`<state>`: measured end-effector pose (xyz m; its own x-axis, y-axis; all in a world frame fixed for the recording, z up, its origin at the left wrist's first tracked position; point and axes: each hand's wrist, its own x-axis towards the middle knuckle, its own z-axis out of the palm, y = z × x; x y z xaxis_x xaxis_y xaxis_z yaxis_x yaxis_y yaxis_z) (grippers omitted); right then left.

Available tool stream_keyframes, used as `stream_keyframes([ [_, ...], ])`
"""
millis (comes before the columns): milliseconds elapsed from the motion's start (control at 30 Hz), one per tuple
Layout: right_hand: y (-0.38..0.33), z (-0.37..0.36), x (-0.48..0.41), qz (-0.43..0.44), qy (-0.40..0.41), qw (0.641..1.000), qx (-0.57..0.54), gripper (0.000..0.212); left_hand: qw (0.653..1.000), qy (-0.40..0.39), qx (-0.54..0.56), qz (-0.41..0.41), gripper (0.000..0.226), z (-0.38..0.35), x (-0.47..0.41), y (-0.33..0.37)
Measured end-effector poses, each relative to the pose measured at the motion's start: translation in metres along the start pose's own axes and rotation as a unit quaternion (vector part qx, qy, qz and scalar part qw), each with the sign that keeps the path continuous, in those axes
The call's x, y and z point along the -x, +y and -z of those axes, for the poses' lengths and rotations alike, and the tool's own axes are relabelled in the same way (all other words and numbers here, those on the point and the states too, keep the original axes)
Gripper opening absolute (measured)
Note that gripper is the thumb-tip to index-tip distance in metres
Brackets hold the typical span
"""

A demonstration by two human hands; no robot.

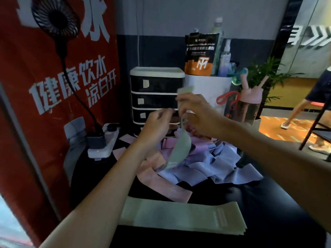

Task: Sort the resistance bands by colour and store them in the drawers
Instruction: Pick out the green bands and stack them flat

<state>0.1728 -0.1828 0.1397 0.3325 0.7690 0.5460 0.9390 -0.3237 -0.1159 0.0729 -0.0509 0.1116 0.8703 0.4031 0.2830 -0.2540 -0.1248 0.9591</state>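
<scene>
My right hand (195, 113) pinches a pale green resistance band (180, 149) by its top end and holds it up, so it hangs twisted over the pile. My left hand (157, 122) is raised beside it with curled fingers; whether it touches the band is hidden. Below lies a mixed pile of pink bands (161, 181), purple bands (202, 145) and blue bands (227, 169) on the dark table. A flat stack of green bands (179, 215) lies near the front edge. The small black drawer unit (155, 97) with white trim stands behind the pile, its drawers closed.
A white power strip (105, 140) with a plugged black fan (55, 17) sits at left by a red banner (35, 86). A white bin (209, 88) with a pouch and bottles, and a pink bottle (250, 102), stand at right. A person's legs (300, 111) pass far right.
</scene>
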Motion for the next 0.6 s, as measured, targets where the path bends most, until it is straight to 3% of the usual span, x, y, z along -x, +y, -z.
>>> stream_keyframes([
  [100, -0.019, 0.002, 0.006, -0.007, 0.009, 0.999, -0.051, 0.022, 0.994, -0.041, 0.081, 0.054, 0.033, 0.002, 0.014, 0.016],
  [200, -0.035, 0.004, 0.012, -0.023, 0.04, 0.993, -0.108, 0.051, 0.988, -0.071, 0.12, 0.063, 0.028, 0.005, 0.023, 0.024],
  [300, -0.044, 0.007, 0.019, -0.062, 0.065, 0.974, -0.208, 0.069, 0.991, -0.037, 0.115, 0.054, 0.016, 0.004, 0.029, 0.026],
  [400, -0.051, 0.009, 0.027, -0.086, 0.116, 0.971, -0.193, 0.074, 0.992, 0.006, 0.117, 0.051, 0.025, 0.004, 0.036, 0.03],
  [500, -0.055, 0.012, 0.038, -0.156, 0.167, 0.958, -0.173, 0.075, 0.994, 0.0, 0.11, 0.023, 0.03, 0.006, 0.042, 0.035],
  [600, -0.061, 0.01, 0.048, -0.264, 0.14, 0.898, -0.321, 0.059, 0.994, 0.008, 0.106, -0.018, 0.029, 0.005, 0.045, 0.038],
])
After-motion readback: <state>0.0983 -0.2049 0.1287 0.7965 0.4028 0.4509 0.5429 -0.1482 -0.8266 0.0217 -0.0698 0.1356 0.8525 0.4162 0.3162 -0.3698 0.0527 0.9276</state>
